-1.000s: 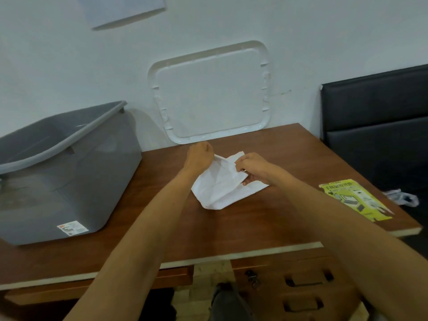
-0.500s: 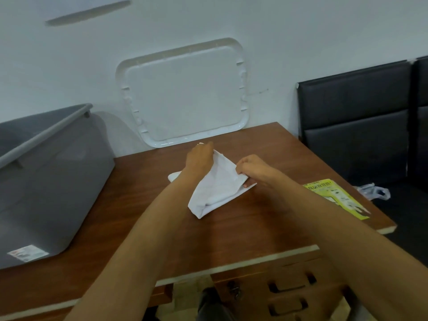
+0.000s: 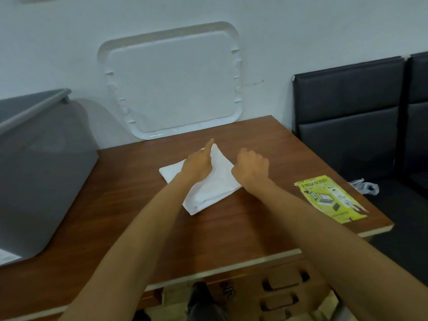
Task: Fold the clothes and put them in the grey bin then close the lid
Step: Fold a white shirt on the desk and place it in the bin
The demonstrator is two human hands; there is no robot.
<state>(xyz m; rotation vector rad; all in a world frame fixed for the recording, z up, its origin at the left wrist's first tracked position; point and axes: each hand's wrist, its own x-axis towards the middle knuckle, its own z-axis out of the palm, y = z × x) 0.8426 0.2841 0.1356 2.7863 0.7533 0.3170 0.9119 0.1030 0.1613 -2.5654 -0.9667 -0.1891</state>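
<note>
A white cloth (image 3: 215, 181), folded into a rough rectangle, lies flat near the middle of the wooden table (image 3: 243, 228). My left hand (image 3: 199, 163) presses on its far half with straight fingers pointing away from me. My right hand (image 3: 251, 166) hovers at the cloth's right edge with its fingers curled under. They are hidden behind the back of the hand, so I cannot tell if they pinch the cloth. The grey bin (image 3: 44, 163) stands open on the left of the table. Its white lid (image 3: 171, 82) leans against the wall behind the table.
A yellow leaflet (image 3: 331, 198) lies near the table's right edge. Black padded seats (image 3: 361, 117) stand to the right, with a crumpled clear plastic bag (image 3: 366, 187) on one of them. Drawers with handles (image 3: 284, 279) sit under the table's front edge.
The cloth has been folded over and now lies flatter. My left hand has straightened and pressed down on it. My right hand has drawn back to the cloth's right edge. The view has shifted right.
</note>
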